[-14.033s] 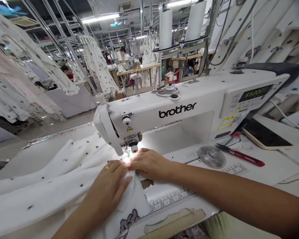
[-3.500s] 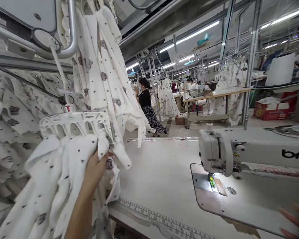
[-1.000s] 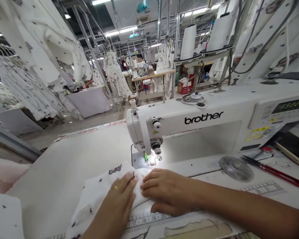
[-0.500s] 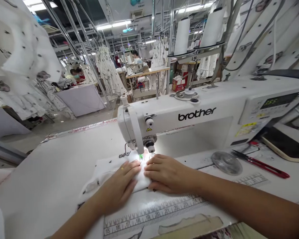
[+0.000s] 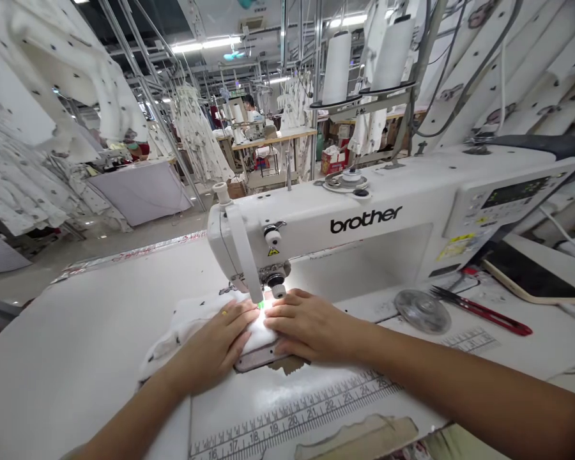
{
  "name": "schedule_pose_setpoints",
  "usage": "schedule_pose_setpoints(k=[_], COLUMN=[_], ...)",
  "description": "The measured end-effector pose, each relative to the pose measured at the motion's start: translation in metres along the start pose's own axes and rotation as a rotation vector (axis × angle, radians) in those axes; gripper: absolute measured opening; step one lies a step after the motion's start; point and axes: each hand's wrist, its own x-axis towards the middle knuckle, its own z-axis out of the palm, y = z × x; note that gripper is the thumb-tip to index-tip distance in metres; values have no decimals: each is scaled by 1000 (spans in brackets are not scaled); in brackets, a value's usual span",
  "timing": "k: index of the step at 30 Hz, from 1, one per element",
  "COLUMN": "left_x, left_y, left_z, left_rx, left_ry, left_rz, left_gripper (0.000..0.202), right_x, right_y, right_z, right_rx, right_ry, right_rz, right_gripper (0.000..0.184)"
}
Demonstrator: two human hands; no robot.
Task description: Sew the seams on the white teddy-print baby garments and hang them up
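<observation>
A white cloth with dark printed spots (image 5: 256, 335) lies under the needle area of a white sewing machine (image 5: 412, 198) marked "brother". On the cloth's left part my left hand (image 5: 220, 338) lies flat, fingertips close to the lit presser foot. From the other side my right hand (image 5: 311, 324) rests palm down, its fingers stretched over the cloth at the right of the foot. A small green piece (image 5: 261, 305) shows between the two sets of fingertips. The needle itself is hidden by glare and the machine head.
Right of my right hand are a clear round disc (image 5: 422, 312), red-handled thread snips (image 5: 483, 312) and a phone (image 5: 531, 271). A printed ruler (image 5: 306, 409) runs along the table's front. Thread cones (image 5: 337, 67) stand above the machine. Spotted garments (image 5: 199, 134) hang beyond.
The cloth has slid away from me under the machine head, uncovering a plate edge and a brown jagged piece near my right hand. Both hands stay on the cloth. The whole view has shifted slightly.
</observation>
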Motion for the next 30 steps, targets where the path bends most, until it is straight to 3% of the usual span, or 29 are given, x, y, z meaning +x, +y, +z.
schedule_pose_setpoints(k=[14,22,30], left_x=[2,-8,5], left_y=[-9,25,2], left_z=[-11,6,1], left_rx=[38,47,-69], left_ry=[-52,86,77], left_rz=[68,12,21], left_gripper=[49,53,53], right_x=[-2,-2,-1], right_y=[2,3,13], right_z=[1,0,2], right_rx=[15,18,-16], right_ry=[-4,-4,71], right_rz=[25,34,84], right_gripper=[27,24,35])
